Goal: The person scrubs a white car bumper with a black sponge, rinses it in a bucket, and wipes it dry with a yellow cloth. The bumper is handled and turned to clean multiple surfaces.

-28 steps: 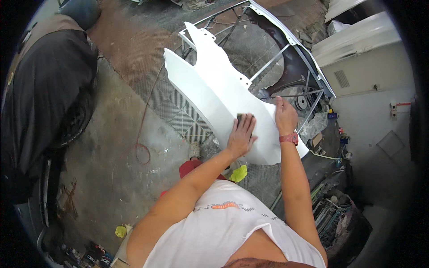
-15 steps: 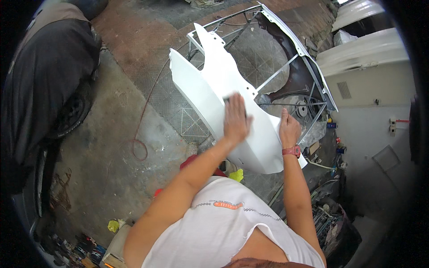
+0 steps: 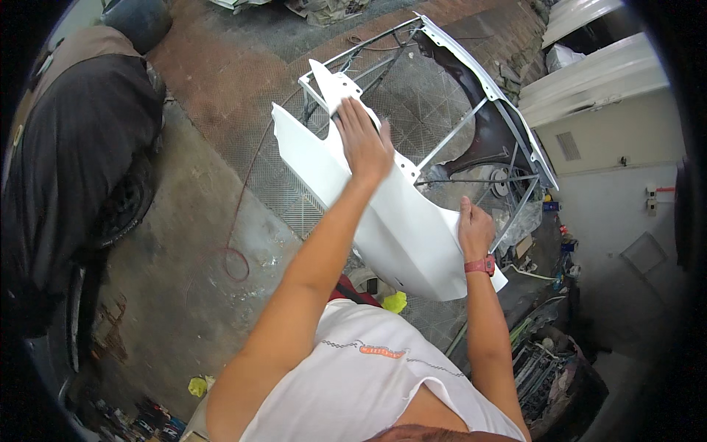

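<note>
White car fender panel (image 3: 390, 221) is lying across the metal stand (image 3: 471, 132). Left hand (image 3: 362, 144) is pressing flat and open on the upper face; right hand (image 3: 475, 232) is gripping the near edge. Likely light, thin, flexy, slick paint: best held by the edges.

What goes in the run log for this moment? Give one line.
left hand: flat on white car panel, far end | right hand: steadies near edge | panel: on metal stand

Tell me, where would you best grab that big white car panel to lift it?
Probably by its long edges, one hand each side. The white panel lies tilted on a metal stand, broad and thin; the right hand already steadies its near right edge.
</note>
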Motion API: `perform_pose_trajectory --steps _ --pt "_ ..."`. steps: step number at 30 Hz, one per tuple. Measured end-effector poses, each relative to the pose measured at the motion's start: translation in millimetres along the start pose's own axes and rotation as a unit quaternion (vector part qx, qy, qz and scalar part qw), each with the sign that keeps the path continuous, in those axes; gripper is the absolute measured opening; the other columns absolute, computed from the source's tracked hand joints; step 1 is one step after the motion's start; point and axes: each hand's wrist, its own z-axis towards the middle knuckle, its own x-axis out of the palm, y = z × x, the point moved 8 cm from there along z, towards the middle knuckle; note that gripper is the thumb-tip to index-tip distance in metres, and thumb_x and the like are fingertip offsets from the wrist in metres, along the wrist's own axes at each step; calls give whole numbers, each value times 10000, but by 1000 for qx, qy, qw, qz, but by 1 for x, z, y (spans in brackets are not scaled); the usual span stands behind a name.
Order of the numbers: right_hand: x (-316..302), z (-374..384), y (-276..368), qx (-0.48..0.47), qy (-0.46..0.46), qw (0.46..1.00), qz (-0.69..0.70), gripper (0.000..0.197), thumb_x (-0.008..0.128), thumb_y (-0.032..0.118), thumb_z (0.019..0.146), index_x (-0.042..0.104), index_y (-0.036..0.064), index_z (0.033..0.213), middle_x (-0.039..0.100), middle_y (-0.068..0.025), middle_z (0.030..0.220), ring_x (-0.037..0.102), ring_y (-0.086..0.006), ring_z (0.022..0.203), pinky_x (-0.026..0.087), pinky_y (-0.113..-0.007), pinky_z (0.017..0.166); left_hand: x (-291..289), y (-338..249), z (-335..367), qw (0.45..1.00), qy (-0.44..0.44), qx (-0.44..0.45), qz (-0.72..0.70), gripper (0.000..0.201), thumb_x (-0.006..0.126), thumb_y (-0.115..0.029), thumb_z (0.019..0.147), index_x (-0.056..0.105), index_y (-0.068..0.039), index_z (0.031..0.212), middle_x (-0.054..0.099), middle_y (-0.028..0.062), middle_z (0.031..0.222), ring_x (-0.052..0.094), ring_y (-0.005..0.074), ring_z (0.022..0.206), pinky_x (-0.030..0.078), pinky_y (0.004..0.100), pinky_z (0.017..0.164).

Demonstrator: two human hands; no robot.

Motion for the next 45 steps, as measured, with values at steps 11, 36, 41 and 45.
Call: perform_pose_trajectory --steps 11,36,41,45 --pt "-1 -2 -2 -13 -15 1000 8 563 560 507 1082 769 33 861 715 -252 803 691 -489 764 515 -577 696 -1 67 138 995 10 -29 94 823 435 -443 1113 273 197 1604 228 394 1711 179 478 1636 39 630 1321" --pt "-3 -3 -4 49 4 999 0 626 517 559 1075 749 55 784 740 -206 835 712 -440 791 530 -555 706 -38 -76 -83 870 274 409 -2 323 631 -131 982 688 -15 1278 683 152 1273 667 329 1210 587 419 999" --pt "-2 -3 -6 40 -2 999 9 620 521 558 1074 745 65 771 737 -194 814 710 -430 762 534 -550 689 -55 -22 49 858 258 438 75 218 626 -104 968 705 -16 1152 711 130 1186 687 310 1163 631 407 908" --pt "0 -2 -10 61 9 998 13 617 529 564 1067 759 65 787 751 -197 837 721 -432 773 547 -548 693 -49 -5 50 892 198 390 111 191 615 -126 986 683 -13 1124 696 142 1173 679 321 1132 619 440 871"
